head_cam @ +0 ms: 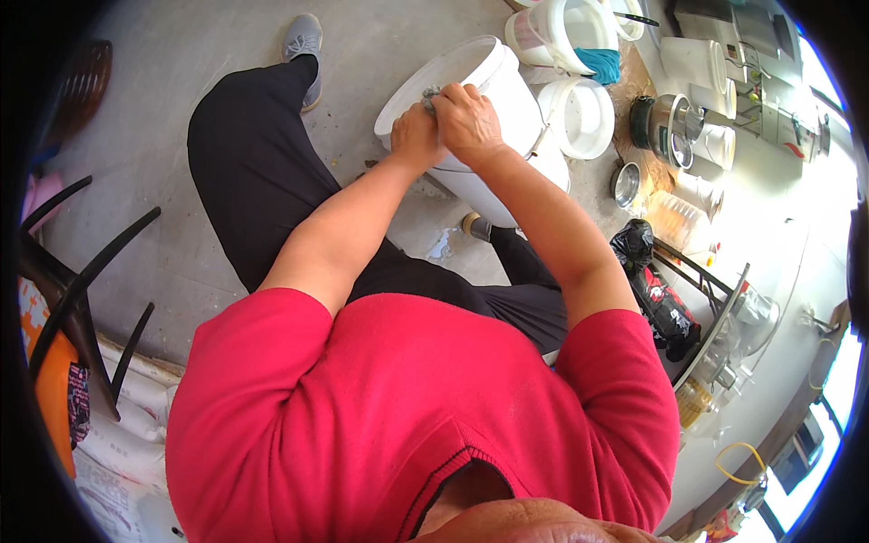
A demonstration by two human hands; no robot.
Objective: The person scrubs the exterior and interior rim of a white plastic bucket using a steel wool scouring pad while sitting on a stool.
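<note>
A large white plastic bucket [512,102] with a wire handle stands between my legs, and both my hands are close together over its near rim. A small wad of grey cloth or scouring material [430,99] shows between the fingers. My left hand [415,138] is closed beside it, and so is my right hand [467,122], which rests against the left. The fingers hide most of the wad. The lower part of the bucket's inside is hidden from view.
More white buckets [580,117] stand beyond, one with a teal cloth [599,64] over its rim. Metal pots [669,129] and a steel bowl [626,184] line the right side. A black bag [662,309] lies by a rack. Upturned dark chair legs [88,285] are at left. A wet patch [442,243] marks the floor.
</note>
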